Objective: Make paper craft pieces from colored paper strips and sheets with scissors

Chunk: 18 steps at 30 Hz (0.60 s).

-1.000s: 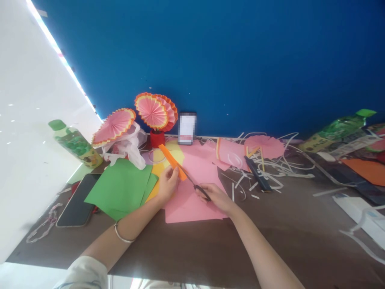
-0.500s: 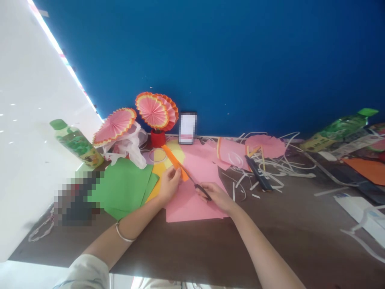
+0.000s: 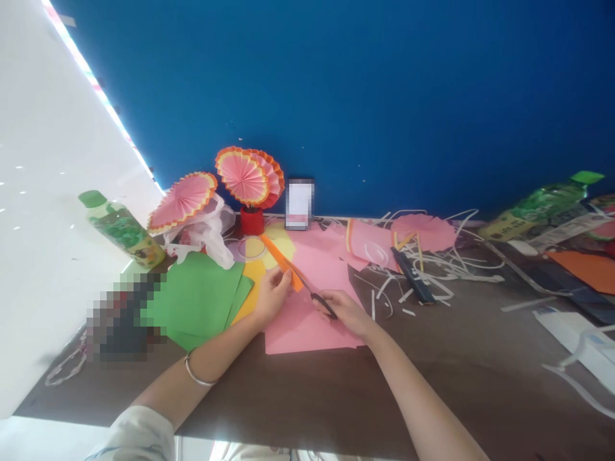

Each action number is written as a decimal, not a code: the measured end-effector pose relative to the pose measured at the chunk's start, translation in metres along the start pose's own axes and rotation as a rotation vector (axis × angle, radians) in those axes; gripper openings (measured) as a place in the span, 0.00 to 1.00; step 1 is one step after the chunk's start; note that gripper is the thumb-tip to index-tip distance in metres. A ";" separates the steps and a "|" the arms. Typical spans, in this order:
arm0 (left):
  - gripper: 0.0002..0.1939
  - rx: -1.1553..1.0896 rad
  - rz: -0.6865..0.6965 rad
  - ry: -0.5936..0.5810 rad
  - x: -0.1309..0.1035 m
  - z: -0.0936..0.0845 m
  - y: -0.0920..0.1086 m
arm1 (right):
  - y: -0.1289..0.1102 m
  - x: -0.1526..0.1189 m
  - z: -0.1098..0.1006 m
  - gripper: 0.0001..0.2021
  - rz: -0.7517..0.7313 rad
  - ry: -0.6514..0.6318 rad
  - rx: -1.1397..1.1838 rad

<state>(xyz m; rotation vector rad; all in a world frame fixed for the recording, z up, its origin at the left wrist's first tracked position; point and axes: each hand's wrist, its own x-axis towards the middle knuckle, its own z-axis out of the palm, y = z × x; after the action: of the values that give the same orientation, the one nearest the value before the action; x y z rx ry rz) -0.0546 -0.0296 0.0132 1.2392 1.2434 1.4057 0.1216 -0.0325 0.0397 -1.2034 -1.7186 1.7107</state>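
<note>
My left hand (image 3: 273,294) pinches the lower part of a narrow orange paper strip (image 3: 275,251), which points up and to the left. My right hand (image 3: 342,312) is closed round the dark handles of a pair of scissors (image 3: 323,305). Their blades reach up-left along the orange strip, beside my left fingers. Beneath both hands lie pink paper sheets (image 3: 307,333). Yellow paper (image 3: 248,298) shows to the left of the pink, partly under my left hand. Green sheets (image 3: 202,298) are left of that.
Pleated pink paper fans (image 3: 243,176) rise by a red pot (image 3: 252,221), next to a propped phone (image 3: 298,205). Bottles stand at left (image 3: 122,230) and lean at right (image 3: 538,208). White paper scraps and a black-handled tool (image 3: 412,275) lie right of the pink sheets.
The orange strip has shifted slightly in my left fingers, its upper end a little to the right and lower. Both hands stay almost in place.
</note>
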 end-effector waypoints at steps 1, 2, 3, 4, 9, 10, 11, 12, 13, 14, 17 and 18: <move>0.15 0.004 0.003 -0.002 0.000 0.000 0.000 | 0.000 0.000 0.000 0.16 0.001 -0.002 0.000; 0.15 0.002 0.003 -0.002 0.000 0.000 -0.001 | 0.000 0.000 -0.001 0.16 0.002 -0.003 0.000; 0.14 -0.004 -0.002 -0.003 0.000 0.000 -0.001 | 0.000 0.000 -0.001 0.16 0.001 -0.004 0.000; 0.14 -0.015 -0.013 -0.006 -0.001 0.000 0.000 | 0.000 0.000 -0.002 0.16 -0.002 -0.004 0.000; 0.15 -0.123 -0.049 0.007 -0.001 -0.003 0.002 | -0.002 -0.001 -0.005 0.17 -0.017 -0.016 0.003; 0.15 -0.145 -0.047 0.022 -0.001 -0.003 0.002 | -0.003 -0.002 -0.005 0.17 -0.017 -0.020 0.008; 0.15 -0.159 -0.045 0.037 -0.001 -0.003 0.002 | -0.002 -0.002 -0.005 0.17 -0.016 -0.025 0.014; 0.14 -0.165 -0.044 0.049 0.000 -0.004 0.002 | -0.002 -0.002 -0.004 0.16 -0.015 -0.028 0.021; 0.14 -0.164 -0.041 0.057 0.001 -0.004 0.002 | -0.001 -0.002 -0.004 0.16 -0.013 -0.032 0.028; 0.13 -0.158 -0.038 0.063 0.002 -0.004 0.001 | -0.001 -0.002 -0.004 0.15 -0.011 -0.036 0.034; 0.12 -0.140 -0.025 0.085 0.003 -0.005 -0.001 | 0.001 -0.002 -0.004 0.15 -0.012 -0.038 0.050; 0.12 -0.133 -0.024 0.087 0.003 -0.005 -0.002 | 0.001 -0.002 -0.004 0.14 -0.011 -0.039 0.056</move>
<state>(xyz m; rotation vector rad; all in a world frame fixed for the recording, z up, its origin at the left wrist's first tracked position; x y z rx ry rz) -0.0603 -0.0268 0.0117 1.0796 1.1987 1.5138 0.1262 -0.0321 0.0397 -1.1409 -1.6850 1.7746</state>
